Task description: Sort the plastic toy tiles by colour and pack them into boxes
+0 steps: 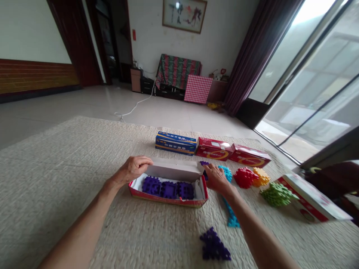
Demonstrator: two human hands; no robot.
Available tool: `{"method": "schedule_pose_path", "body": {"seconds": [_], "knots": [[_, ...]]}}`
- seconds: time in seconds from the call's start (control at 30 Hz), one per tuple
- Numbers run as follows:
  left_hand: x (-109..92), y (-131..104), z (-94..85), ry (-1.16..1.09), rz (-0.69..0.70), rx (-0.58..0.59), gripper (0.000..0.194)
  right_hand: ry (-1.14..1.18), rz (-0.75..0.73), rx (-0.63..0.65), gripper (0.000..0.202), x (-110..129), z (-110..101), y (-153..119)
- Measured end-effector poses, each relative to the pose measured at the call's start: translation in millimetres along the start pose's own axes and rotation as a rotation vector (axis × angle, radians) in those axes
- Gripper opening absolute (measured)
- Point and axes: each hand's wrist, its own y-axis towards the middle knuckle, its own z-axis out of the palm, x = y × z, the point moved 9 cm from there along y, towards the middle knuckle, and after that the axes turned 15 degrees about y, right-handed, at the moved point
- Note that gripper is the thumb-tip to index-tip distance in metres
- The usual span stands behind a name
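Note:
An open carton (168,201) with a red outside and a white inside stands on the mat. In it lie several purple interlocking plastic building pieces (168,189), set in a row. My left hand (137,167) is closed on the left corner of the carton's raised lid (174,170). Just past the carton's right end, my right hand (217,178) has its fingers bent over a purple building piece (204,163), which they partly hide. Another purple piece (214,244) lies nearer to me. Blue pieces (232,215) lie beside and partly under my right forearm.
A blue box (175,143) and two red boxes (214,148) stand in a row behind the carton. To the right are red pieces (245,177), yellow pieces (261,176) and green pieces (278,194), by a white and red box (314,198). Everything rests on a beige quilted mat (56,168).

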Motion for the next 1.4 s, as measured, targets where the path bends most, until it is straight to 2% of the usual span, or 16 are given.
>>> {"method": "schedule_pose_path", "body": {"seconds": [0.1, 0.3, 0.5, 0.67, 0.8, 0.9, 0.97, 1.07, 1.17, 1.3, 1.4], "knots": [[-1, 0, -0.3, -0.014, -0.004, -0.002, 0.031, -0.009, -0.007, 0.019, 0.038, 2, 1, -1], [-1, 0, -0.6, -0.007, -0.012, 0.006, 0.031, -0.019, -0.03, -0.021, 0.028, 5, -3, -5], [3, 0, 0.2, -0.033, -0.039, 0.024, 0.03, -0.006, -0.028, -0.016, 0.027, 4, -1, -4], [4, -1, -0.8, -0.037, -0.028, 0.007, 0.029, -0.006, -0.09, -0.079, 0.027, 13, -4, -7], [-2, -1, -3.8, -0.003, 0.007, -0.017, 0.032, 0.022, -0.082, -0.166, 0.032, 6, -21, -13], [-7, 0, -7.4, 0.013, 0.036, -0.027, 0.035, 0.074, -0.057, -0.264, 0.043, -4, -46, -18], [-11, 1, -9.4, 0.013, 0.062, -0.027, 0.037, 0.142, -0.079, -0.334, 0.047, -2, -64, -23], [-10, 0, -10.6, 0.015, 0.081, -0.022, 0.04, 0.304, -0.198, -0.375, 0.049, 29, -84, -32], [-2, -2, -9.2, 0.013, 0.057, -0.018, 0.04, 0.448, -0.371, -0.309, 0.046, 89, -88, -41], [2, -4, -6.4, 0.002, 0.038, 0.0, 0.04, 0.545, -0.473, -0.14, 0.044, 162, -67, -40], [0, -3, -7.2, -0.004, 0.032, 0.014, 0.04, 0.572, -0.521, -0.043, 0.045, 195, -45, -32]]}}
